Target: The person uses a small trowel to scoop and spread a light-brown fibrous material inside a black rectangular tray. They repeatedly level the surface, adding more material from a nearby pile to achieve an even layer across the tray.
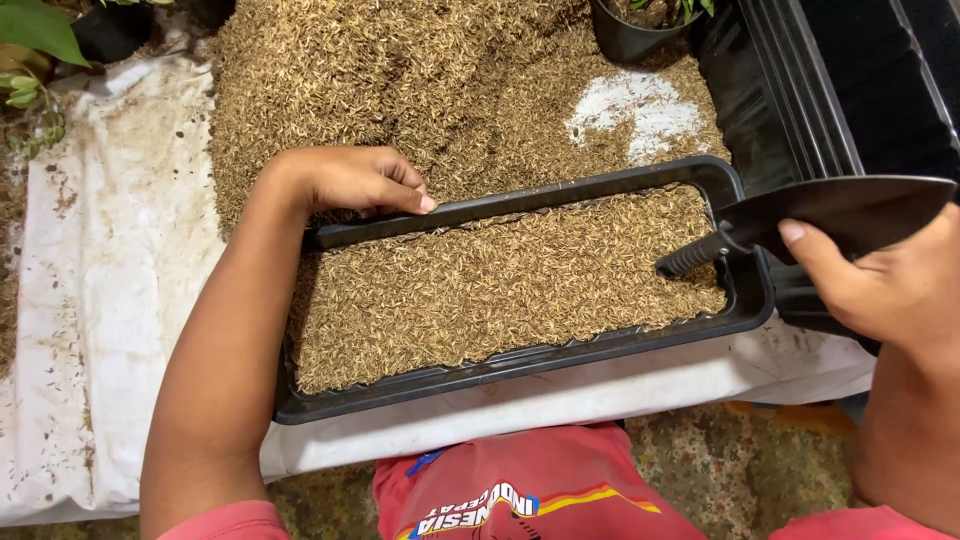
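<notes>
A black rectangular tray (pixel 520 364) lies in front of me, filled level with tan rice husks (pixel 500 285). My left hand (pixel 355 180) grips the tray's far rim near its left corner, thumb over the edge. My right hand (pixel 890 285) holds a black trowel (pixel 830 212) by its blade, at the tray's right end. The trowel's ribbed handle points down and left into the husks at the right side of the tray.
A big heap of loose husks (pixel 400 80) lies on a white sheet (pixel 110 280) beyond the tray, with a white powder patch (pixel 640 115). A black pot (pixel 635 30) stands at the back. Stacked black trays (pixel 840 80) sit at right.
</notes>
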